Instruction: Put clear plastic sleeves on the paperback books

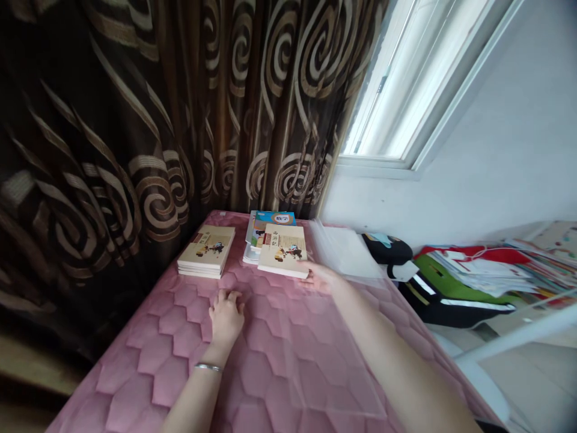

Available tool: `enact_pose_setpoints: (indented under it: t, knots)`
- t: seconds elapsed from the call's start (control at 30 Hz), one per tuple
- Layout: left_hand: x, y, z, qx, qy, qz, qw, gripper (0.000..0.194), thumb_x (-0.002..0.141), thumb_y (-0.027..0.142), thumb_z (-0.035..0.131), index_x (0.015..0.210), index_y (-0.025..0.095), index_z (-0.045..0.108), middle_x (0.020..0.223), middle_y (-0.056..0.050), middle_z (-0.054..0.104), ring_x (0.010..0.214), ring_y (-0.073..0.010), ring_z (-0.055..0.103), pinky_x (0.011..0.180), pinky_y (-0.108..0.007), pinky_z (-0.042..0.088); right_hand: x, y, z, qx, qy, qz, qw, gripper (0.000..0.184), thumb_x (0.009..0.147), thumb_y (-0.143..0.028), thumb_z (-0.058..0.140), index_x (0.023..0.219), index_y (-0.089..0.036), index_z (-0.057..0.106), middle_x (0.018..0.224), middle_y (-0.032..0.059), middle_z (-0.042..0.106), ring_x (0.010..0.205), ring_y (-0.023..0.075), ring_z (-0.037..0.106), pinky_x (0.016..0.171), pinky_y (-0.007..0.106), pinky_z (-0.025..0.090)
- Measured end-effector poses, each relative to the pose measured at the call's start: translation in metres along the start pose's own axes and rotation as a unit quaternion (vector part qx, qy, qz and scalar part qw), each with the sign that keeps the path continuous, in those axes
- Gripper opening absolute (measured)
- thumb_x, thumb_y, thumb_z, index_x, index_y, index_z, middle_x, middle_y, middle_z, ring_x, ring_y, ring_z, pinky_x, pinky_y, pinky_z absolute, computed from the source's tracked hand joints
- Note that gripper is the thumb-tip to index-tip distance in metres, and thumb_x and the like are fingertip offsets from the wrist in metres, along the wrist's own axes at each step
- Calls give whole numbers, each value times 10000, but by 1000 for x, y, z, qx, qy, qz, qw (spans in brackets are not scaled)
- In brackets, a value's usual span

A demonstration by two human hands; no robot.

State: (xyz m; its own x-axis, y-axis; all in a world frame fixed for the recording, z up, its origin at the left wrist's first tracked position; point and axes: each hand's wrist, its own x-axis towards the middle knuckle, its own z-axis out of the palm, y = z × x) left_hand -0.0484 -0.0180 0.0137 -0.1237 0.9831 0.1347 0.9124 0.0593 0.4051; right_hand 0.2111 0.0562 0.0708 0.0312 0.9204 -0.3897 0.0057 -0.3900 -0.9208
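Observation:
My right hand grips the front right corner of a cream book with a picture and Chinese characters on its cover. That book overlaps a pile with a blue textbook at its back. My left hand rests on the pink quilted cover, its fingers loosely bent and apart, with nothing in them. Just beyond it lies a neat stack of similar cream books. A clear plastic sheet lies under my right forearm.
A white sheet or board is at the back right. Beyond the right edge are a black pouch, a green and black bag and piled papers. A patterned brown curtain hangs behind, beside a window.

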Motion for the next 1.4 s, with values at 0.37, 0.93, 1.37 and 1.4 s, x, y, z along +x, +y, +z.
enact_pose_setpoints:
  t: [0.37,0.93,1.37,1.4]
  knots:
    - [0,-2,-1,-2,0,17,1000,243,876,243,463,1064,255,617,1180,-91,537,1067,-249,521,855,-411,422,-62,24,4,132,-36,-66,988,154,803,-280,651,911,-181,603,692,-13,647,416,63,504,357,164,424]
    - [-40,32,-4,118,-8,83,990,382,896,275,420,1236,195,574,1364,-144,488,1181,-310,485,993,-511,360,-143,97,-68,-295,-24,23,955,419,782,-593,569,811,-178,614,802,46,712,702,173,666,501,210,457]
    - [-70,67,-1,44,-208,201,956,687,928,548,156,1465,123,213,1549,-62,111,1433,-249,78,1170,-501,86,-97,103,-48,-491,183,-70,849,478,888,-570,351,803,-196,636,817,99,715,807,237,668,608,265,405]
    - [-67,66,-1,43,-211,205,955,701,923,566,148,1466,127,209,1549,-59,108,1434,-246,71,1172,-495,79,-98,102,-48,-480,187,-72,854,466,884,-566,360,780,-202,632,797,87,714,786,229,667,598,260,401]
